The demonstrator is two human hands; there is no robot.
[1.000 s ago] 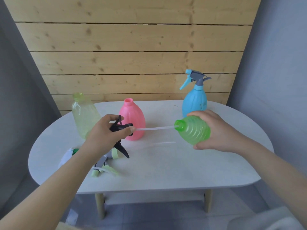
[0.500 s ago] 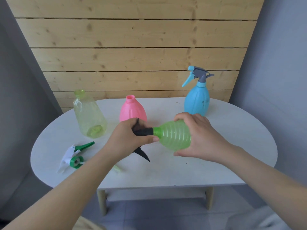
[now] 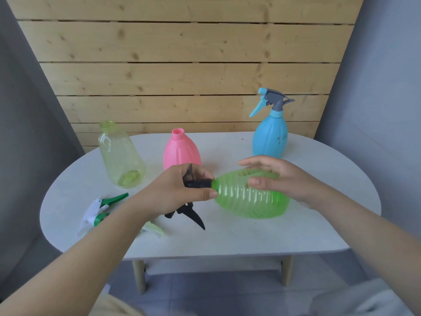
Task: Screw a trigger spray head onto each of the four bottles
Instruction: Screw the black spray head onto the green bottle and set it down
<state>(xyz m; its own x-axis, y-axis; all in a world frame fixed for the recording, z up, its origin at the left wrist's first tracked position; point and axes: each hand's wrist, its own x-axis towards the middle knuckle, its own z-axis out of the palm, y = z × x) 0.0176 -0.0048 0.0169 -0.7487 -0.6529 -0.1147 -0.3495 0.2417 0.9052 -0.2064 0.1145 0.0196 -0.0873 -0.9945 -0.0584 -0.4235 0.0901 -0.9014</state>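
A ribbed green bottle (image 3: 248, 198) lies on its side above the table, neck pointing left. My right hand (image 3: 280, 179) grips its body with thumb and loosened fingers. My left hand (image 3: 180, 190) is closed on the black trigger spray head (image 3: 196, 184), whose collar sits on the bottle's neck; its trigger hangs down below my hand. A pink bottle (image 3: 181, 151) and a clear yellow-green bottle (image 3: 120, 156) stand open-necked behind. The blue bottle (image 3: 270, 137) at back right carries a blue-grey spray head.
On the white oval table (image 3: 250, 238), a green-and-white spray head (image 3: 100, 210) lies at the left. A pale green spray head (image 3: 152, 228) peeks out beside my left forearm. A wooden plank wall stands behind the table.
The black head's tube slid fully into the green bottle and the collar met the neck. Both hands came together near the table's middle. My right fingers have loosened on the bottle.
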